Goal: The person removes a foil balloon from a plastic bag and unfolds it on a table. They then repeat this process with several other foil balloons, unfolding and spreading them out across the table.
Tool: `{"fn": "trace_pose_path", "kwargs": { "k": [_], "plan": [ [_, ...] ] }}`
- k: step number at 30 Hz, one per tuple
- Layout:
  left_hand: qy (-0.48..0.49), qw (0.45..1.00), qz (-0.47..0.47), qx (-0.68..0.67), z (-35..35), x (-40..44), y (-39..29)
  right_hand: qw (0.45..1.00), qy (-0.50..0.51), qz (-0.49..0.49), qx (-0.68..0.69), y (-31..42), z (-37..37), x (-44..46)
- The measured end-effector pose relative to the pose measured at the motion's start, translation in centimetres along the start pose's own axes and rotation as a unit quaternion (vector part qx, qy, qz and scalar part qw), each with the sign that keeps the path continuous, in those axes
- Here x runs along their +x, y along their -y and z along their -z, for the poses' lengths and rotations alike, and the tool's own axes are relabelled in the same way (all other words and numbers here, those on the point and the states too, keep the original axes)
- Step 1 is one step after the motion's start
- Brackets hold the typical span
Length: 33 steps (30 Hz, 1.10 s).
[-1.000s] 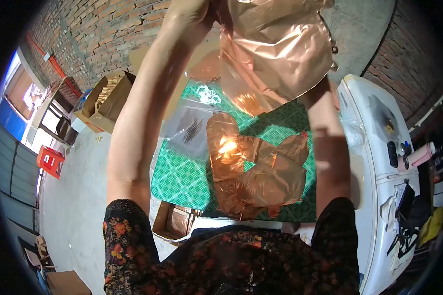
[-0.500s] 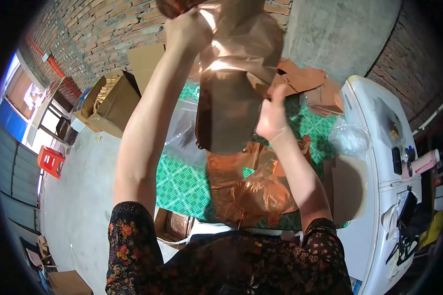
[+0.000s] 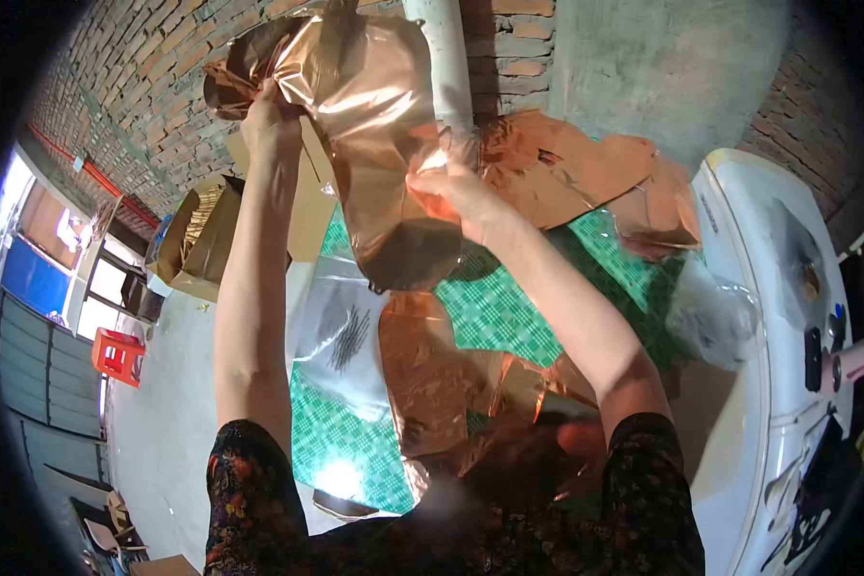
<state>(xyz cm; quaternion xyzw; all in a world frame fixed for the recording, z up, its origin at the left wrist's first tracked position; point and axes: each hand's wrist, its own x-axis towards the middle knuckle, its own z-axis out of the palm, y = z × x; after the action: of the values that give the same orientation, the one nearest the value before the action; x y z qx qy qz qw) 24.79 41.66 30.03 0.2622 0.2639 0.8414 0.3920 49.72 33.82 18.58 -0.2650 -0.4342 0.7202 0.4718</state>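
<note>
A large copper-coloured foil balloon, limp and wrinkled, hangs between my hands above the table. My left hand is closed around its bunched upper left part. On its right edge, the fingers of my right hand are closed on the foil. The rounded lower end dangles over the table. Below, another copper foil piece lies flat on the green checked tablecloth, reaching toward my body. Near the wall, more flat copper foil is piled at the back of the table.
A clear plastic bag with dark print lies on the left of the table; a crumpled clear bag lies at the right. Beside it stands a white appliance. Cardboard boxes and a red stool are left. A white pipe runs up the brick wall.
Both hands have moved left with the foil balloon, my left hand also lower in view. The balloon now spreads wider and tilts leftward. The view has shifted too, showing the wall pipe.
</note>
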Motion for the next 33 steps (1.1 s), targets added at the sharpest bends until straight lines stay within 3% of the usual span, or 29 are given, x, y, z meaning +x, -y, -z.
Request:
{"fn": "trace_pose_path", "kwargs": {
  "k": [5, 8, 10, 11, 13, 14, 15, 17, 18, 21, 25, 28, 33],
  "plan": [
    [0.01, 0.999, -0.008, 0.034, -1.5, 3.0, 4.7, 0.999, -0.031, 0.015, -0.038, -0.3, 4.4, 6.9],
    [0.08, 0.996, 0.019, -0.042, 4.3, 13.9, 11.1, 0.993, -0.064, 0.006, -0.099, -1.3, 6.6, 10.3],
    [0.19, 0.974, -0.033, 0.117, 5.6, 13.4, 12.7, 0.986, -0.081, 0.009, -0.143, -1.5, 7.4, 11.3],
    [0.243, 0.935, -0.092, 0.244, 6.8, 12.8, 13.5, 0.989, -0.066, 0.01, -0.132, -2.1, 8.3, 12.3],
    [0.219, 0.927, -0.018, 0.302, 8.5, 12.1, 16.2, 0.993, -0.036, 0.013, -0.113, -4.0, 9.9, 14.6],
    [0.192, 0.931, 0.04, 0.308, 9.5, 12.0, 18.1, 0.988, -0.099, -0.026, -0.114, -4.8, 10.3, 15.3],
    [0.112, 0.886, 0.046, 0.448, 11.5, 13.4, 20.8, 0.979, -0.117, -0.028, -0.163, -5.8, 10.7, 16.2],
    [-0.02, 0.737, 0.033, 0.675, 10.2, 8.5, 19.9, 0.949, -0.156, -0.039, -0.27, -7.3, 11.5, 17.6],
    [0.01, 0.719, -0.001, 0.695, 11.2, 8.6, 20.7, 0.929, -0.132, -0.066, -0.339, -5.1, 10.2, 15.7],
    [0.079, 0.638, -0.127, 0.756, 10.7, 3.8, 20.2, 0.954, -0.12, -0.021, -0.274, -7.4, 11.7, 17.5],
    [0.296, 0.513, -0.11, 0.798, 10.4, 0.7, 20.6, 0.947, -0.133, -0.055, -0.289, -7.3, 11.6, 17.5],
    [0.319, 0.528, -0.024, 0.786, 9.4, -3.3, 20.2, 0.953, -0.158, -0.042, -0.256, -9.0, 13.1, 18.5],
    [0.307, 0.537, -0.051, 0.784, 9.2, -4.8, 20.1, 0.899, -0.181, -0.085, -0.39, -7.0, 11.2, 16.3]
  ]
}}
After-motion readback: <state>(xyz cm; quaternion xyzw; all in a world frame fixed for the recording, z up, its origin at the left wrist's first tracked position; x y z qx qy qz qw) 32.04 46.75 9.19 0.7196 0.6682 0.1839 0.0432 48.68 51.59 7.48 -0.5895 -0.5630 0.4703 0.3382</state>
